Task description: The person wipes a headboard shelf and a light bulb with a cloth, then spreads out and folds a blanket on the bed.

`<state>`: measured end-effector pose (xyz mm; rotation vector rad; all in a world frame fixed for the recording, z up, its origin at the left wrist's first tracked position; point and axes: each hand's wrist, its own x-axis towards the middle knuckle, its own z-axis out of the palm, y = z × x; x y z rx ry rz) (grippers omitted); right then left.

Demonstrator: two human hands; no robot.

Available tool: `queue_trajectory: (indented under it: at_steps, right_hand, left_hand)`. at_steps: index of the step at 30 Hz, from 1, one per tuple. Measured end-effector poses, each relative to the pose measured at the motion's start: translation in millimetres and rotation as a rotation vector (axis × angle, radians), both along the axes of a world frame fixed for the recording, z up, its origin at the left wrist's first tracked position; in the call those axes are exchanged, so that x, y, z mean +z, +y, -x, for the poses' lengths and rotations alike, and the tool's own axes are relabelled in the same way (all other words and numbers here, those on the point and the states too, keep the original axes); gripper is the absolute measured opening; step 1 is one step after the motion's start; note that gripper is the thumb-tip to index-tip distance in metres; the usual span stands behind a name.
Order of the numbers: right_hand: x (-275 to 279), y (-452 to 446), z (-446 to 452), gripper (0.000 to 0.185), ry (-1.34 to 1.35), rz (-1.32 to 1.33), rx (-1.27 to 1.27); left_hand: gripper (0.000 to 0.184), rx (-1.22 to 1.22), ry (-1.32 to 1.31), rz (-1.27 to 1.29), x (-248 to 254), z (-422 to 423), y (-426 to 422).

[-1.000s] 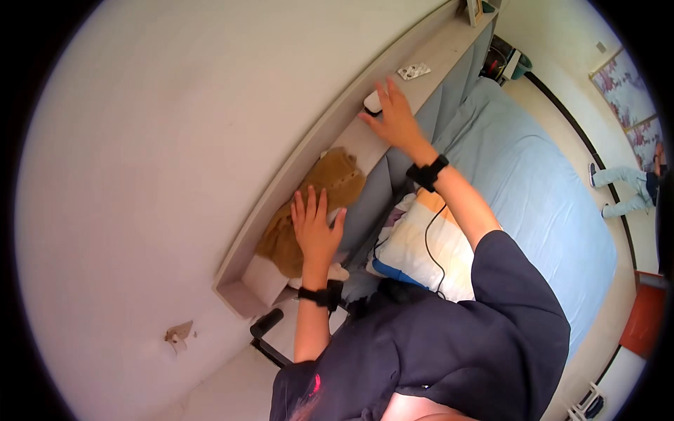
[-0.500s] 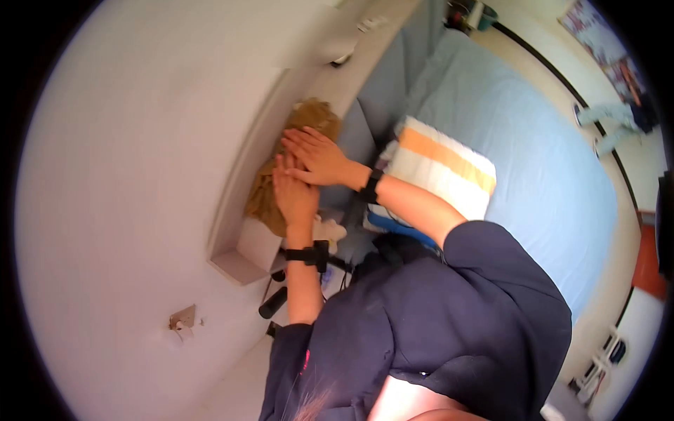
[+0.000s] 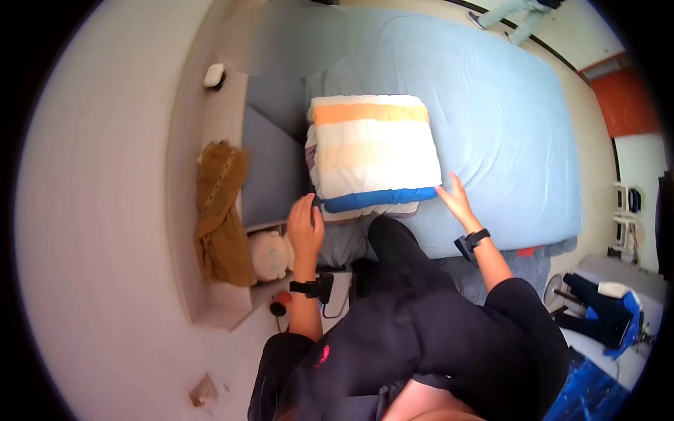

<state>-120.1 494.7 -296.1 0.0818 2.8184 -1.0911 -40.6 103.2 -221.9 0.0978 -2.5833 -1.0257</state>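
Observation:
A folded quilt (image 3: 375, 147) with white, orange and blue stripes lies on the light blue bed, on top of other folded bedding. My left hand (image 3: 306, 228) is beside its lower left corner, fingers apart and nothing in them. At the quilt's lower right corner is my right hand (image 3: 458, 200), fingers spread, the thumb side close to the blue edge; whether it touches cannot be made out. The brown cloth (image 3: 223, 217) rests on the headboard shelf, left of my left hand.
A white object (image 3: 214, 75) sits farther up the shelf (image 3: 210, 302). A pale plush toy (image 3: 270, 255) is beside the cloth. The bed (image 3: 505, 133) extends right. Another person's legs (image 3: 516, 17) show at the top. Clothes (image 3: 597, 312) lie at the lower right.
The view has turned toward the bed. Both hands have left the brown cloth, where they overlapped half a second ago, and are now apart beside the quilt's lower corners.

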Motion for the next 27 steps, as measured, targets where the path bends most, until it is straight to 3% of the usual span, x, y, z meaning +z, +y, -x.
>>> queue_trajectory:
  at_steps: [2, 3, 4, 6, 7, 8, 9, 10, 11, 12, 13, 15, 16, 18, 20, 21, 23, 25, 27]
  right_hand:
    - [2, 15, -3, 0.08, -0.16, 0.018, -0.117]
    - [2, 25, -10, 0.085, -0.319, 0.066, -0.205]
    - [4, 29, -15, 0.085, -0.316, 0.06, -0.233]
    - [7, 15, -2, 0.094, -0.549, 0.333, -0.393]
    - [2, 9, 7, 0.099, -0.658, 0.479, -0.472]
    - [-14, 10, 15, 0.103, -0.691, 0.553, -0.481]
    - [-20, 8, 25, 0.087, -0.686, 0.634, -0.361]
    - [-72, 15, 41, 0.066, -0.654, 0.97, -0.181]
    - [-99, 11, 47, 0.047, -0.602, 0.957, -0.185]
    - [-126, 1, 53, 0.044, -0.497, 0.875, -0.211]
    - [-159, -6, 50, 0.044, -0.485, 0.984, -0.212]
    - [-198, -25, 58, 0.044, -0.443, 0.648, -0.301]
    - [-168, -29, 62, 0.045, -0.496, 0.385, -0.271]
    - [-175, -21, 65, 0.043, -0.51, 0.433, -0.261]
    - [-123, -19, 61, 0.04, -0.531, 0.452, -0.279]
    - [-109, -15, 61, 0.04, -0.509, 0.457, -0.281]
    - [-76, -9, 48, 0.037, -0.463, 0.771, -0.328]
    - [-38, -2, 36, 0.031, -0.384, 0.779, -0.339]
    - [-2, 9, 23, 0.032, -0.4, 0.922, -0.356]
  left_hand:
    - [0.049, 0.089, -0.16, -0.131, -82, 10, 9]
    - [0.055, 0.117, -0.209, -0.156, -119, 13, 12]
    - [0.06, 0.145, -0.259, -0.179, -155, 15, 16]
    - [0.077, 0.206, -0.537, -0.676, -192, 31, 20]
    - [0.076, 0.264, -0.681, -0.997, -188, 38, 23]
    - [0.074, -0.037, -0.688, -0.714, -208, 28, 11]
    - [0.073, -0.291, -0.604, -0.44, -230, 18, -2]
    - [0.057, -0.045, -0.865, -0.817, -226, 32, 10]
    - [0.046, 0.345, -1.015, -1.176, -222, 46, 21]
    - [0.047, 0.402, -0.851, -1.207, -204, 45, 38]
    - [0.049, 0.407, -0.802, -1.2, -209, 41, 42]
    - [0.053, 0.448, -0.973, -1.133, -201, 43, 38]
    - [0.053, 0.496, -0.941, -1.058, -235, 35, 31]
    - [0.053, 0.493, -0.839, -1.088, -249, 32, 31]
    - [0.05, 0.384, -0.51, -1.051, -218, 33, 41]
    - [0.05, 0.367, -0.496, -1.052, -212, 39, 45]
    - [0.052, 0.504, -0.393, -1.029, -197, 42, 47]
    - [0.053, 0.446, -0.339, -1.075, -135, 61, 58]
    - [0.043, 0.341, -0.124, -1.152, -77, 91, 69]
